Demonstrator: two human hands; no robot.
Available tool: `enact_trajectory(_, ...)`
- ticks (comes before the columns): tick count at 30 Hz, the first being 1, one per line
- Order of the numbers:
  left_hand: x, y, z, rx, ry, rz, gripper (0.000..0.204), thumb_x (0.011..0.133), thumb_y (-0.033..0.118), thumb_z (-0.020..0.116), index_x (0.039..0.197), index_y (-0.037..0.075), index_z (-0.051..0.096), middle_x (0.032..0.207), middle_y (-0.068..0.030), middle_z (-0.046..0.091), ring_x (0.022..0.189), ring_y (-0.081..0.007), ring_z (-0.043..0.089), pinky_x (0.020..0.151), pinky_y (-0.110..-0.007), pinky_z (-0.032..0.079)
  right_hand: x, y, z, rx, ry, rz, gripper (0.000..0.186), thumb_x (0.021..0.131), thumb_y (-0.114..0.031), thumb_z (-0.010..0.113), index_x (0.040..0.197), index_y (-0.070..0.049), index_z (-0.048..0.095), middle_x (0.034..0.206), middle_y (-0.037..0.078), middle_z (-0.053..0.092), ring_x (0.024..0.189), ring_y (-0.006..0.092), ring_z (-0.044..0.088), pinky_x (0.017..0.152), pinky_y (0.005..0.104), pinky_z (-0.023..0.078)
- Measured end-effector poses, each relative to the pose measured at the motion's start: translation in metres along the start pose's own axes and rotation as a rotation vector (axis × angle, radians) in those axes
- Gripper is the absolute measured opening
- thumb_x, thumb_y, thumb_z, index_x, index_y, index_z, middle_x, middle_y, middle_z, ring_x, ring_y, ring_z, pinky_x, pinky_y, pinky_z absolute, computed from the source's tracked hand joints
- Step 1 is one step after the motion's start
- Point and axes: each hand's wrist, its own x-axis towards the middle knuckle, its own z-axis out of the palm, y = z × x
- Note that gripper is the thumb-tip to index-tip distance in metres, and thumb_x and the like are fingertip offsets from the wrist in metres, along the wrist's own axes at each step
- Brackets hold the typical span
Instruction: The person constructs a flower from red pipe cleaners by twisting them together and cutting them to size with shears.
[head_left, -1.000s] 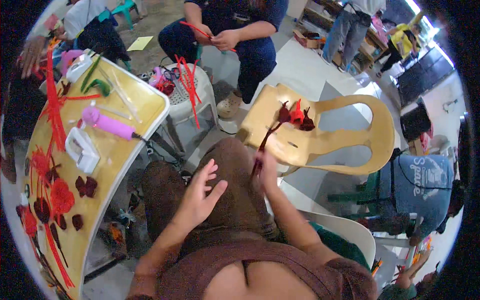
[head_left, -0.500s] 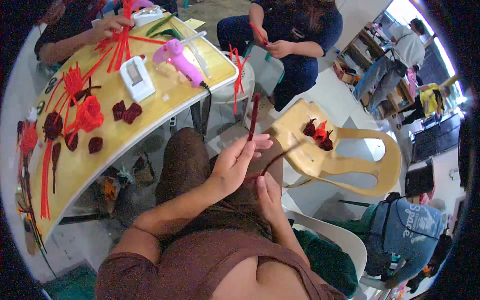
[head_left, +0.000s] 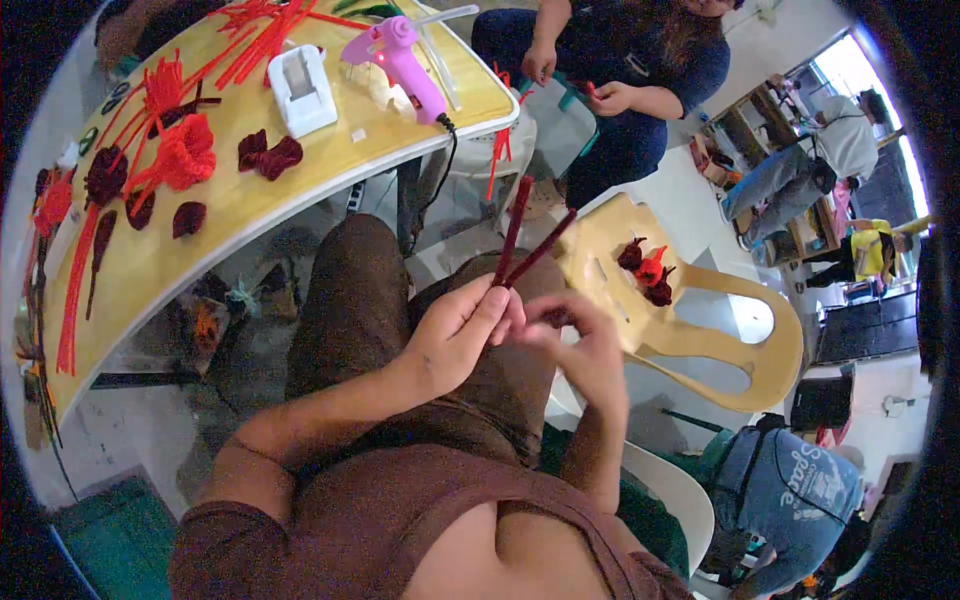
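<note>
Seen from the head camera, the left hand [head_left: 455, 335] pinches two dark red fuzzy pipe-cleaner stems [head_left: 520, 240] over the lap, fingers closed on their lower ends. The right hand [head_left: 580, 345] curls against them, touching the same ends. To the left, the yellow bench [head_left: 300, 190] carries a pink glue gun [head_left: 400, 60].

Open space lies over the lap mid-frame; the cluttered tabletop [head_left: 300, 190] blocks the upper left, the yellow chair [head_left: 700, 330] the right.
</note>
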Motion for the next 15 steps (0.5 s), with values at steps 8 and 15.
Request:
enact_trajectory(8,-0.015,0.016,-0.006,0.088,-0.145,-0.097,0.035,0.102,0.031,0.038,0.107,0.002,0.057,0.068,0.0022,0.044,0.063,-0.0073,0.041,0.060,-0.024,0.038,0.034,-0.079,0.013,0.558,0.121,-0.037,0.023,0.090,-0.009,0.061,0.108,0.005,0.065,0.105,0.013,0.068,0.053,0.0052,0.053,0.044,0.0199,0.040)
enact_trajectory(15,-0.031,0.023,-0.025,0.251,-0.153,-0.117,0.036,0.102,0.031,0.037,0.098,0.003,0.060,0.071,-0.0026,0.051,0.067,-0.0094,0.047,0.065,-0.026,0.042,0.040,-0.086,0.027,0.519,0.014,-0.147,0.025,0.093,-0.014,0.058,0.105,0.007,0.065,0.116,0.019,0.062,0.052,0.0085,0.056,0.043,0.0209,0.042)
